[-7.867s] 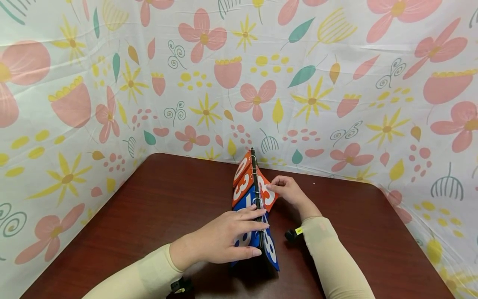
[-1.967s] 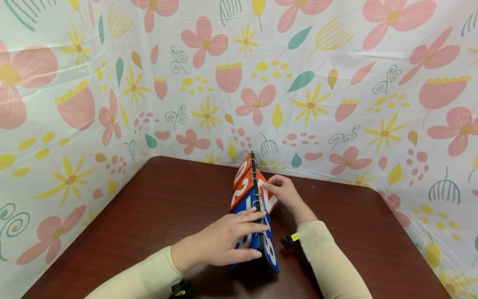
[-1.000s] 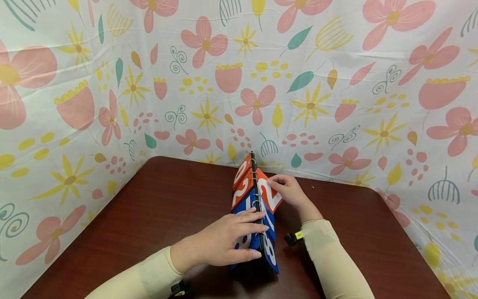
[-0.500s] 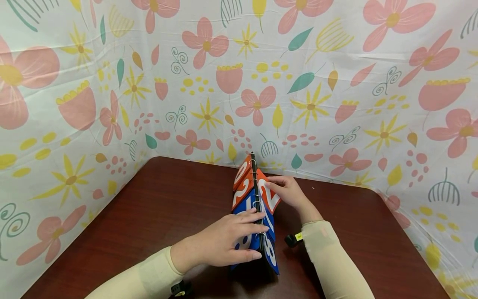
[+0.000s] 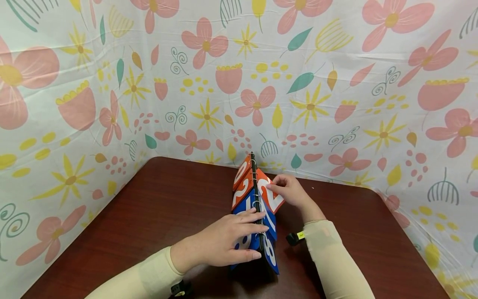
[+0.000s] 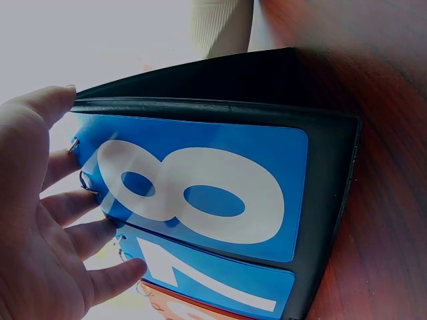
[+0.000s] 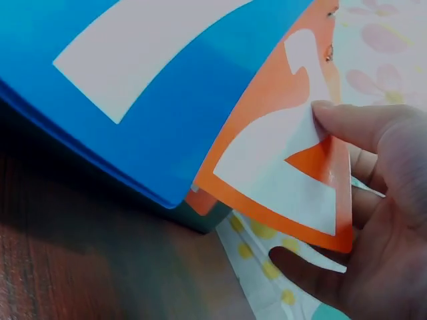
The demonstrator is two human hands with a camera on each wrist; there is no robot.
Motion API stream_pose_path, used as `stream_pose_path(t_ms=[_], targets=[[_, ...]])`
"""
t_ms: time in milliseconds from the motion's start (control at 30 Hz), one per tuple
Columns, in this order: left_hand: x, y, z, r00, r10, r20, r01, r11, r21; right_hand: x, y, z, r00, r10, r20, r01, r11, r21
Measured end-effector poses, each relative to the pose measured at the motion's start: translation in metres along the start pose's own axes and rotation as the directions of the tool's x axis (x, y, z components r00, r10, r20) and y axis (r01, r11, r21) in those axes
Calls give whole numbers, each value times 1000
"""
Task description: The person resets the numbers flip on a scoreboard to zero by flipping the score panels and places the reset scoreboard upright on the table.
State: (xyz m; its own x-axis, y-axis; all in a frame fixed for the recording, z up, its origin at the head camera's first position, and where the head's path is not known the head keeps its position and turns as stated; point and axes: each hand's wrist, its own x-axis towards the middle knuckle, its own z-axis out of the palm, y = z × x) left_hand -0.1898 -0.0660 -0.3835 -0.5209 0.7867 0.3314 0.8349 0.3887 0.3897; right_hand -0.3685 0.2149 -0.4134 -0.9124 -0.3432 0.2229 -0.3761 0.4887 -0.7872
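A tabletop flip scoreboard stands like a tent on the table, with red-orange and blue number cards ringed along its black spine. My left hand rests over the near part of the spine, fingers extended across it. In the left wrist view, a blue card with an 8 hangs below that hand. On the right side, my right hand pinches an orange card with a 2 between thumb and fingers, tilted outward from the board. A blue card with a broad white digit hangs beside it.
The dark red-brown table surrounds the board. A floral-print cloth hangs behind and at the sides. Black wrist cameras jut from below both sleeves.
The red-orange cards read 3 in the oldest frame and read 2 now, on both sides. Lately my right hand has shifted slightly right, swinging its card outward. My left hand stays put.
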Motion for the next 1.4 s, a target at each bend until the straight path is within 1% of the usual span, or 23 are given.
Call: stream_pose_path(t_ms=[67, 133, 267, 300, 367, 467, 533, 667, 767, 900, 1000, 1133, 1200, 1333, 1400], targets=[[0, 0, 0, 1000, -6, 3, 6, 1000, -6, -2, -4, -3, 1000, 23, 16, -24, 1000, 9], [0, 0, 0, 1000, -16, 9, 16, 1000, -13, -1, -3, -5, 999, 40, 25, -41, 999, 14], [1, 0, 0, 1000, -10, 8, 11, 1000, -15, -1, -5, -8, 998, 30, 47, -30, 999, 12], [1, 0, 0, 1000, -6, 6, 6, 1000, -14, 0, -3, -8, 998, 20, 54, -21, 1000, 14], [1, 0, 0, 1000, 8, -2, -8, 1000, -8, -1, -7, -9, 997, 12, 75, -13, 1000, 14], [1, 0, 0, 1000, 14, -5, -14, 1000, -5, -1, -9, -9, 995, 14, 94, -15, 1000, 13], [1, -1, 0, 1000, 18, -7, -18, 1000, -4, -1, -7, -10, 996, 22, 88, -23, 1000, 12], [1, -1, 1, 1000, 19, -8, -20, 1000, -10, -1, -3, -14, 995, 82, 57, -85, 996, 39], [1, -1, 1, 1000, 22, -10, -22, 1000, -15, -1, -2, -20, 990, 133, 45, -137, 987, 88], [1, -1, 1, 1000, 24, -12, -24, 1000, -12, -3, -4, -28, 985, 155, 69, -165, 971, 170], [2, -1, 1, 1000, 17, -10, -17, 1000, -9, -4, -5, -34, 982, 160, 98, -180, 952, 249], [2, -1, 2, 1000, 7, -6, -7, 1000, -9, -7, -8, -40, 976, 172, 136, -210, 906, 366], [2, 0, 2, 1000, 3, -8, -3, 1000, -13, -8, -10, -44, 974, 170, 149, -218, 879, 423], [1, 0, 2, 1000, -1, -15, 0, 1000, -12, -10, -16, -50, 979, 140, 151, -199, 829, 522], [1, 0, 2, 1000, 2, -16, -2, 1000, -7, -11, -19, -53, 983, 125, 138, -182, 803, 567]])
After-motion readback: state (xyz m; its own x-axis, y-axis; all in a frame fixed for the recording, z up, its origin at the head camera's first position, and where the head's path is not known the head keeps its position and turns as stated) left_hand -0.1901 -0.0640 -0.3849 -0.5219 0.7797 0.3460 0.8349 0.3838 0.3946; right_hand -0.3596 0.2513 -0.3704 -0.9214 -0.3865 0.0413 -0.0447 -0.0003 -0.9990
